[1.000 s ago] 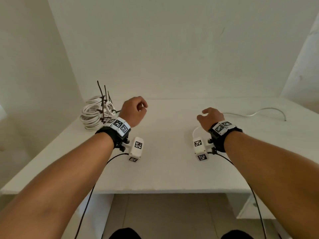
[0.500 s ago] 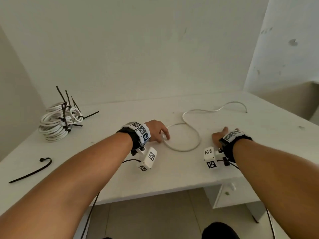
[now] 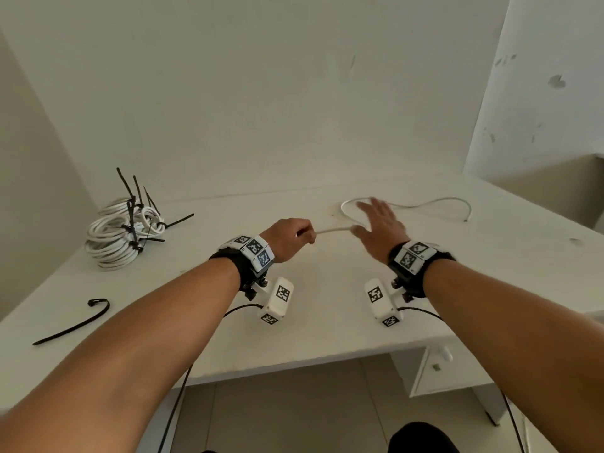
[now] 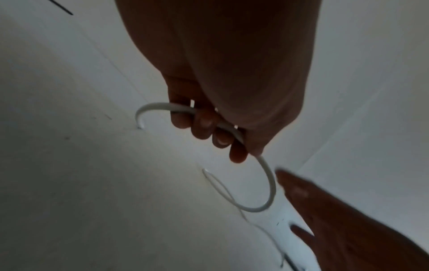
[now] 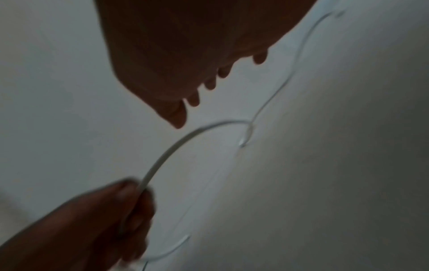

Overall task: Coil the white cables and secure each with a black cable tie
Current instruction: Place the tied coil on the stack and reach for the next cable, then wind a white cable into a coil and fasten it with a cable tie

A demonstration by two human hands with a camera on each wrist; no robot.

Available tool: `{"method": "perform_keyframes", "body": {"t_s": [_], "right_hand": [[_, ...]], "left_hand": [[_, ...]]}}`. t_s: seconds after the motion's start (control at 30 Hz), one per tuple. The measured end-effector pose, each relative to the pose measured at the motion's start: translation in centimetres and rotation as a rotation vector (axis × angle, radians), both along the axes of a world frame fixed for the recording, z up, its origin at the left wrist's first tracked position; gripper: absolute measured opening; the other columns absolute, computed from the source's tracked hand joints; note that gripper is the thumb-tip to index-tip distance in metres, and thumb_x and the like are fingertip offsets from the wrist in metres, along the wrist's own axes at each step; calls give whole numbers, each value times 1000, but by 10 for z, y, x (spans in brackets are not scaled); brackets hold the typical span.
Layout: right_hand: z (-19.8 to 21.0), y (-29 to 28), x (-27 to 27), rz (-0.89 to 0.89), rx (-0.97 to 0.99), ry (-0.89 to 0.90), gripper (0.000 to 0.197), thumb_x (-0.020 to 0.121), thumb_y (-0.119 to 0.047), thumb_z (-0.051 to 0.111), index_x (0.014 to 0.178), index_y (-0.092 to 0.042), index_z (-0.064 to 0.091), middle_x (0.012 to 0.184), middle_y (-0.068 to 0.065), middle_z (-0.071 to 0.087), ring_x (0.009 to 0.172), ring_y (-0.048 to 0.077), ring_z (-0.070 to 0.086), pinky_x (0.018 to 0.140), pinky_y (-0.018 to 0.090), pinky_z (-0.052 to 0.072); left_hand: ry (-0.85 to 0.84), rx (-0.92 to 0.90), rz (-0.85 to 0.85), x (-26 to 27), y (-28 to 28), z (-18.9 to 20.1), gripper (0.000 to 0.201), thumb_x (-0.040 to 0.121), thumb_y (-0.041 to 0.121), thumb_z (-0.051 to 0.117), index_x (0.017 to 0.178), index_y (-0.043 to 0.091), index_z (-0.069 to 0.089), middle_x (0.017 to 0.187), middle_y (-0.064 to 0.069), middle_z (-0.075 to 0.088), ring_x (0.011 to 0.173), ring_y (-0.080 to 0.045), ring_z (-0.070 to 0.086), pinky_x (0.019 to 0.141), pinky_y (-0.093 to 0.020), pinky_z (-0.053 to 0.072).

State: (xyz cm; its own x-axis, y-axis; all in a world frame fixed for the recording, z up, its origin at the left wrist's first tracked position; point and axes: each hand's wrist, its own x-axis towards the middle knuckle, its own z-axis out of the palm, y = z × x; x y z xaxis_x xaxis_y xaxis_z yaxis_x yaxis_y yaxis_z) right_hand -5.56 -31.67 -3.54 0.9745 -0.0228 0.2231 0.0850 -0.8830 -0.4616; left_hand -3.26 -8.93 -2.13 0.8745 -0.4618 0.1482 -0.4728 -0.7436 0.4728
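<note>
A loose white cable (image 3: 421, 204) snakes across the far right of the white table (image 3: 327, 315). My left hand (image 3: 289, 238) grips one end of it, fingers curled round the cable (image 4: 234, 132), lifted off the table. My right hand (image 3: 379, 223) hovers over the cable's loop with fingers spread and straight, holding nothing. The left wrist view shows the cable arcing from my left hand (image 4: 216, 126) down toward the right hand's fingers (image 4: 299, 190). In the right wrist view the cable (image 5: 185, 139) curves below my right hand (image 5: 185, 102). A single black cable tie (image 3: 75, 323) lies at the left front.
A pile of coiled white cables (image 3: 121, 237) bound with black ties sits at the back left by the wall. A drawer unit (image 3: 441, 371) stands under the table's right side. Walls close in behind and on the right.
My left hand has closed on the cable end and lifted it. My right hand has risen from the table's front and reached forward over the loop, fingers spread.
</note>
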Motion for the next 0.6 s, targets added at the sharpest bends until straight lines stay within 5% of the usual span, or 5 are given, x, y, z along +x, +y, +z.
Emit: {"method": "perform_keyframes", "body": {"t_s": [0.13, 0.23, 0.3, 0.37, 0.6], "right_hand": [[16, 53, -2, 293, 16, -128, 41, 102, -41, 41, 142, -33, 44, 153, -11, 39, 149, 13, 18, 119, 55, 12], [28, 67, 0, 314, 220, -206, 22, 101, -35, 48, 108, -26, 67, 101, -5, 70, 101, 16, 62, 95, 39, 46], [33, 69, 5, 320, 339, -245, 20, 99, -34, 53, 98, -22, 69, 81, -1, 66, 72, 13, 57, 69, 29, 47], [37, 68, 11, 285, 377, -299, 22, 98, -35, 55, 97, -19, 70, 78, 3, 65, 65, 12, 50, 57, 19, 39], [48, 63, 21, 208, 438, -297, 21, 99, -32, 52, 95, -23, 71, 78, -15, 63, 77, 11, 57, 61, 13, 39]], "left_hand": [[26, -241, 69, -10, 6, 18, 25, 101, 27, 46, 84, 16, 61, 70, 4, 54, 52, -7, 46, 55, -26, 38], [203, -506, 70, -21, 13, 26, 28, 102, 26, 45, 82, 13, 59, 61, 6, 47, 46, -10, 37, 45, -22, 31], [385, -701, 67, -29, 22, 28, 31, 104, 26, 40, 79, 13, 54, 54, 7, 37, 43, -9, 28, 42, -22, 24], [549, -853, 51, -37, 30, 30, 37, 105, 31, 35, 74, 16, 49, 53, 6, 29, 42, -8, 23, 41, -21, 21], [788, -1092, -127, -68, 28, 37, 39, 105, 37, 28, 73, 18, 39, 53, 5, 26, 36, -5, 22, 41, -17, 14]]}}
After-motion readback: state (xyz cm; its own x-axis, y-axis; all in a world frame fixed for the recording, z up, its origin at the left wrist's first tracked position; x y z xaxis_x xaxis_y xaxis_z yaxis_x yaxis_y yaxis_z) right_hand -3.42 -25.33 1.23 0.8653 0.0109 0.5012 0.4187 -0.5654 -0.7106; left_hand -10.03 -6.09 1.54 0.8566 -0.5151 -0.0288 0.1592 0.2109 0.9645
